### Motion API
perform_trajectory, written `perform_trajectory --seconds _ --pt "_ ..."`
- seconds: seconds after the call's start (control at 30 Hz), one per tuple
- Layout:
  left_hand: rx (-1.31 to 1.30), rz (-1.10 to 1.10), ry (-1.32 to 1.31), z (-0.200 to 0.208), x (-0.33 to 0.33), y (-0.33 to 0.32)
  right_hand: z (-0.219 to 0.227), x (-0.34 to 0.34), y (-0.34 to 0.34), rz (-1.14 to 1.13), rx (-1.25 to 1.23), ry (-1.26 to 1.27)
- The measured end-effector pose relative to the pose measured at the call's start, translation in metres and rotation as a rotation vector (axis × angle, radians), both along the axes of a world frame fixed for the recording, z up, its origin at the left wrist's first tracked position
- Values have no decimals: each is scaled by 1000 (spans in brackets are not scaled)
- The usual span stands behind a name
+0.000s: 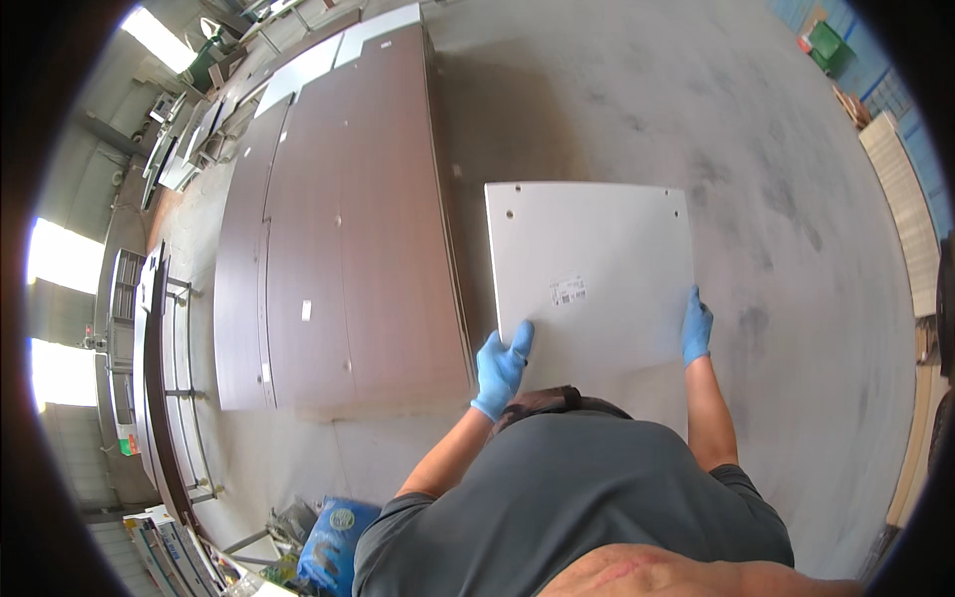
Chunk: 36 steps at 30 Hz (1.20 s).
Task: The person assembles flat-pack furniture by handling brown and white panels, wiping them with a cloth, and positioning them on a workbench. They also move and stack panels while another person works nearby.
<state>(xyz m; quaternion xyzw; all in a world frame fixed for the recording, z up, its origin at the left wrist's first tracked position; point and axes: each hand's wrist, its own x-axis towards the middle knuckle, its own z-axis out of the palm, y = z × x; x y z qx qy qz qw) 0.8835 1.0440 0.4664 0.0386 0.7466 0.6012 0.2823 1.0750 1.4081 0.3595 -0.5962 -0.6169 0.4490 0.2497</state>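
A white rectangular furniture panel (617,249) is held level in front of my body. Small holes show near its far corners, and a printed label (569,290) is stuck on its face. My left hand (501,370), in a blue glove, is closed on the panel's near left corner, thumb on top. On the right edge, my right hand (697,326), also blue-gloved, grips the panel, its fingers mostly hidden beneath. To the left lies a broad stack of dark brown wood-grain panels (383,219), apart from the white one.
Lighter boards (376,38) lie at the stack's far end. A metal rack (184,393) stands along the left, with a blue bag (336,542) at the lower left. Pale boards (900,174) line the right side. Grey concrete floor (796,298) stretches around me.
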Motion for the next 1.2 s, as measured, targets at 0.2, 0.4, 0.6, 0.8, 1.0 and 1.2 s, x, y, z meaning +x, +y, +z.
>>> perform_trajectory --seconds 0.2,0.4,0.6,0.8,1.0,1.2 --pt "-28 7 27 12 -171 125 16 -171 129 34 -129 127" --pt "-37 12 79 -4 -337 263 11 -342 275 97 45 34" --pt "-132 143 89 -8 -487 388 21 -556 416 208 57 -76" --pt "2 371 49 -6 -629 467 9 -782 534 473 58 -10" --pt "-152 484 106 -40 -805 527 -29 -991 607 751 428 60" --pt "-273 455 60 -46 -981 602 24 -1156 663 587 94 -147"
